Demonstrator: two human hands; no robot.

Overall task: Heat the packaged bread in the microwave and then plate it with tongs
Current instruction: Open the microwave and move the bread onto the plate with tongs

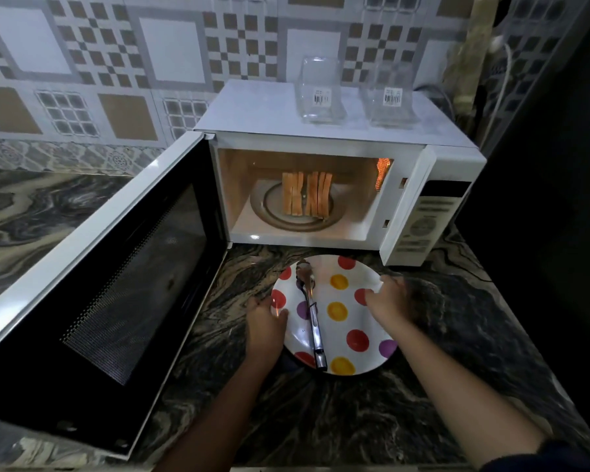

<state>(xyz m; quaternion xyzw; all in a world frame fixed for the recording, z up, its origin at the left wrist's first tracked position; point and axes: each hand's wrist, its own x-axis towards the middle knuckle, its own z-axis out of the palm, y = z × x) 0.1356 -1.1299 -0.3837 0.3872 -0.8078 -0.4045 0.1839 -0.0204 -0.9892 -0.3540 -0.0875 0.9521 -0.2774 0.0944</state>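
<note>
Several slices of bread point(306, 194) stand on edge on the glass turntable point(276, 212) inside the lit, open white microwave point(321, 137). In front of it a white plate point(365, 321) with red, yellow and purple dots sits on the marble counter. Metal tongs point(312, 321) lie across the plate, tips toward the microwave. My left hand point(264, 323) grips the plate's left rim, thumb on top. My right hand point(387, 298) holds the right rim with curled fingers.
The microwave door point(106, 281) is swung wide open to the left, reaching over the counter. Two clear glass containers point(319, 90) point(390, 95) stand on top of the microwave. A patterned tile wall point(116, 63) runs behind. A dark surface point(559, 165) rises at the right.
</note>
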